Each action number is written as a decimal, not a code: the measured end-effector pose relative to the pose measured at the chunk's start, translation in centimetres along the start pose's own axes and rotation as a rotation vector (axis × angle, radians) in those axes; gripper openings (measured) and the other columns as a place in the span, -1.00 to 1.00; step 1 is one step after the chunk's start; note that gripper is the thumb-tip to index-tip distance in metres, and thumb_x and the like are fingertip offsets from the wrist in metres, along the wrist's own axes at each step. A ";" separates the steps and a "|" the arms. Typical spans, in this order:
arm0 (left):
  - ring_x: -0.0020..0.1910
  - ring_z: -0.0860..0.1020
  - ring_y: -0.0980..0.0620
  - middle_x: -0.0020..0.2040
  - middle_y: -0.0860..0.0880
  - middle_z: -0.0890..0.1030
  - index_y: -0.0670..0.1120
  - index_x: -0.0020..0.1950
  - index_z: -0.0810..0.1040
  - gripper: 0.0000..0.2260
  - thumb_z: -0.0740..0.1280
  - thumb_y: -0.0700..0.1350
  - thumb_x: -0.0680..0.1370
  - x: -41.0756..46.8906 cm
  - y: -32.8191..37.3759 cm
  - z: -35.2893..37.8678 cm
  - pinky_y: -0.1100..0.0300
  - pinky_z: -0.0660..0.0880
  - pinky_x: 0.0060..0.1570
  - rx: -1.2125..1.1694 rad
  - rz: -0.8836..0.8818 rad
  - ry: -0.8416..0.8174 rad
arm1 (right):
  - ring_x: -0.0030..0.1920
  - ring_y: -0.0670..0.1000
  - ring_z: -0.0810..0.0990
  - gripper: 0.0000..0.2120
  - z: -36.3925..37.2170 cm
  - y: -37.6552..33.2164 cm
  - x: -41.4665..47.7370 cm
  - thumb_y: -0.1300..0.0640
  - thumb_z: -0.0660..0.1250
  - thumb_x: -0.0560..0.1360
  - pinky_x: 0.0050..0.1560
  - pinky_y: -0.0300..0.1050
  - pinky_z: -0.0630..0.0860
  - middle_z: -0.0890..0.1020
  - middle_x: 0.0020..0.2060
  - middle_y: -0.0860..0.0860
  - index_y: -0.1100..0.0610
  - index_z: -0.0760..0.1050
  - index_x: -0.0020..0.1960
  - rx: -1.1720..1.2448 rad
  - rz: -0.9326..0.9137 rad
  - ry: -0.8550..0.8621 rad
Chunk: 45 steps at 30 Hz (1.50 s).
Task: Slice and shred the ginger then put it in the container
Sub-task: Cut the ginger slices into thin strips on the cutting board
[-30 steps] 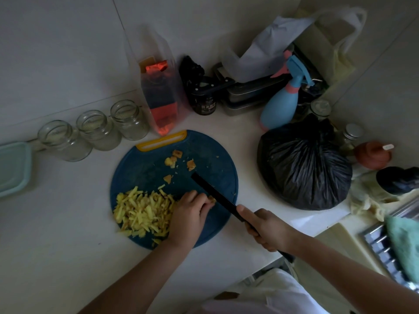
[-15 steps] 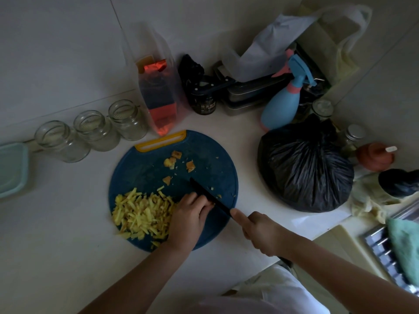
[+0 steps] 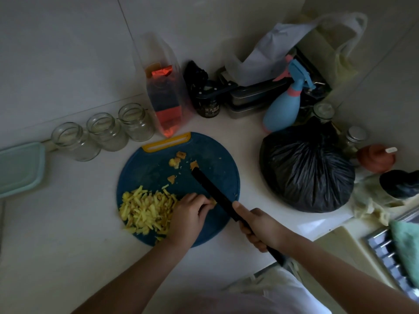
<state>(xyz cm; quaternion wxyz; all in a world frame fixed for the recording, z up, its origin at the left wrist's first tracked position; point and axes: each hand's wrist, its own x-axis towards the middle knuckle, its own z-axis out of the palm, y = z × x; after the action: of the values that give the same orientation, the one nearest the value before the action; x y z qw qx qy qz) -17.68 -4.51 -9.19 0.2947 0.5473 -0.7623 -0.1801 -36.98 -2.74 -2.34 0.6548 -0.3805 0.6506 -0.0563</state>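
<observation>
Most ginger is shredded but not in the container; left fingers hold the last bit, right fingers grip the knife.

- You're looking down on a white countertop, w/ dim, greyish light throughout.
- Behind it, a pale tiled wall; thin grout lines cross it.
- At far right a 2nd wall, also pale, meets it, forming a corner.
</observation>
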 end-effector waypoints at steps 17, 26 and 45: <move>-0.29 0.55 0.03 -0.30 0.00 0.57 -0.14 -0.28 0.57 -0.84 0.53 -0.29 0.35 0.0 0.1 -0.1 0.21 0.43 -0.31 -0.015 0.022 0.010 | -0.60 -0.04 0.24 -0.38 0.0 -0.3 -0.6 -0.41 0.01 0.52 -0.53 -0.29 0.26 0.34 -0.53 0.02 0.13 0.29 -0.35 -0.246 -0.011 0.057; -0.33 0.51 0.01 -0.34 -0.02 0.52 -0.14 -0.30 0.51 -0.78 0.53 -0.33 0.32 0.0 0.1 0.0 0.33 0.30 -0.31 0.015 -0.039 -0.008 | -0.39 -0.03 0.39 -0.39 2.1 -0.7 0.9 -0.34 -0.06 0.57 -0.28 -0.13 0.35 0.43 -0.41 0.04 0.13 0.31 -0.37 -0.508 -0.176 0.182; -0.31 0.53 0.10 -0.33 0.03 0.58 -0.11 -0.31 0.54 -0.75 0.58 -0.32 0.26 0.0 0.2 0.0 0.39 0.36 -0.29 -0.054 -0.033 0.006 | -0.59 -0.07 0.24 -0.39 0.2 0.0 -0.4 -0.42 0.07 0.49 -0.52 -0.27 0.28 0.34 -0.57 -0.04 0.10 0.29 -0.39 -0.224 -0.071 0.075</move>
<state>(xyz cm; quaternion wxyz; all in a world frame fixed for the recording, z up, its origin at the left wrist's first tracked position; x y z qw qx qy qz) -17.83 -4.48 -9.05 0.3085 0.5521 -0.7473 -0.2039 -36.84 -2.43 -2.10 0.5810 -0.4716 0.6630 -0.0204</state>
